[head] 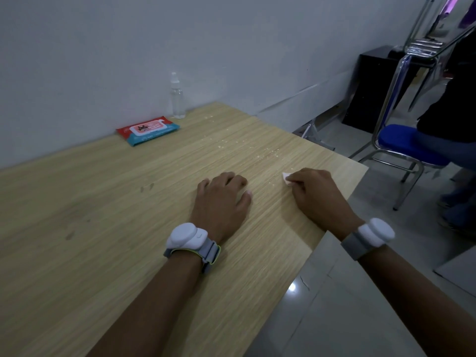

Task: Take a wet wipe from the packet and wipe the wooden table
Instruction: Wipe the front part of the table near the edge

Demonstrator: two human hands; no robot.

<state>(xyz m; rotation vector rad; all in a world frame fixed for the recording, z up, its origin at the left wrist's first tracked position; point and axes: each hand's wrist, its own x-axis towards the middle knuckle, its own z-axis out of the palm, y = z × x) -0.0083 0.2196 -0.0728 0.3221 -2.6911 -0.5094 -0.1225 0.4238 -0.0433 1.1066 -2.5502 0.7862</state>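
Right hand point(313, 191) near right edge of tabletop point(128, 202), grip pinching small bunched wipe point(285, 176) against wood. Left hand point(221, 199) resting on surface, fingers loosely curled, holding nothing. Packet point(148, 129) by wall, well apart. Risk: wad too small, pale crumbs point(247, 148) smeared or pushed over edge.

Left hand point(222, 199) palm down, resting flat on table point(103, 202), fingers loosely curled, thumb out toward right, holding nothing. Left forearm running in from lower centre, white sensor on grey strap point(189, 240) at wrist. Right hand point(315, 191) palm down near table's right edge, fingers curled, pinching small white wipe point(286, 176) at fingertips. Right forearm entering from lower right, white sensor on grey band point(373, 235) at wrist. Hands apart, side by side.
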